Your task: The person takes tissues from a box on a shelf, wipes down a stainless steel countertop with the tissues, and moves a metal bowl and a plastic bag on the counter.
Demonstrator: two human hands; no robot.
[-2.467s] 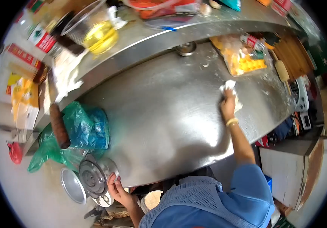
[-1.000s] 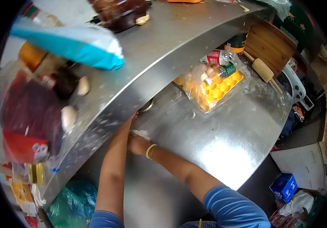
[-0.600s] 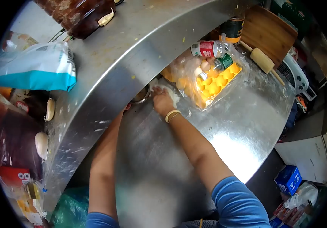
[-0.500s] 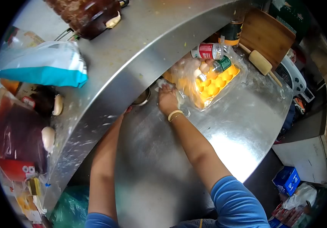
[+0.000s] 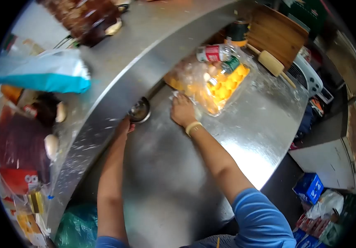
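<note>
A small metal bowl (image 5: 140, 110) sits out from under the raised shelf's edge. My left hand (image 5: 125, 125) is closed on the bowl's near rim, its fingers partly hidden. To the right, my right hand (image 5: 183, 110) presses down on the steel table (image 5: 161, 173) over a crumpled white cloth or tissue (image 5: 176, 96), of which only a bit shows beyond the fingertips. Just beyond that hand lies a clear plastic bag with a yellow egg tray (image 5: 230, 89) and some eggs (image 5: 208, 77).
Plastic bottles (image 5: 211, 53) lie on the bag. A rolling pin (image 5: 271, 63) leans near a wooden board (image 5: 279, 33) and a white scale (image 5: 307, 76). The raised steel shelf (image 5: 140, 58) on the left carries a blue-white bag (image 5: 45, 71) and garlic cloves (image 5: 51, 146).
The bowl has come out from beneath the shelf edge with my left hand, toward me and to the left. My right hand stays on the cloth or tissue. The camera view has shifted slightly.
</note>
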